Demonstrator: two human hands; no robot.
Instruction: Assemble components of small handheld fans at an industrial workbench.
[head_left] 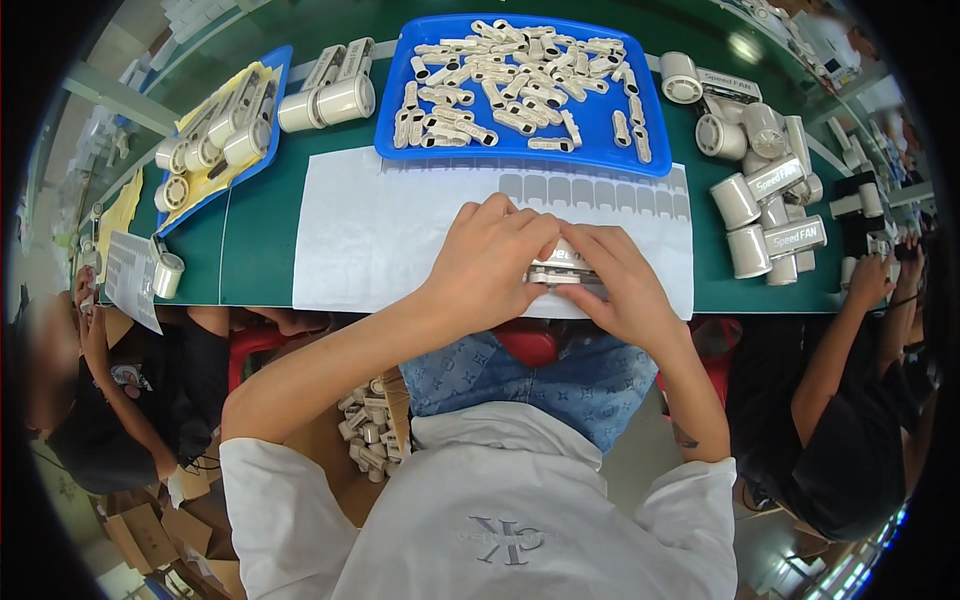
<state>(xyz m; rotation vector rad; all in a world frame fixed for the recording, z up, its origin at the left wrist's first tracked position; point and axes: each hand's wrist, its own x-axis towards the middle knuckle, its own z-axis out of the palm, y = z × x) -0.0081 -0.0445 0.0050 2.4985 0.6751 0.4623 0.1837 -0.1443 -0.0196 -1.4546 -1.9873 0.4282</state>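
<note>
Close above the table's front edge, both my hands are closed around a white fan piece (pixel 562 256) with lettering on its side. My left hand (pixel 485 262) grips it from the left, its fingers bent over the top and the thumb underneath. From the right, my right hand (pixel 630 288) holds the same piece, fingertips on top and thumb at the lower edge. A narrow white strip shows along the near side; my fingers hide the rest. Below the hands lies a white sheet (pixel 350 235), with grey rounded labels (pixel 580 192) along its far part.
A blue tray (pixel 654 110) of small white parts stands beyond the sheet. White cylindrical fans (pixel 738 202) are heaped at right; two more (pixel 345 100) lie at left beside a yellow-lined blue tray (pixel 282 75). A carton (pixel 398 405) of white pieces sits below. People work on both sides.
</note>
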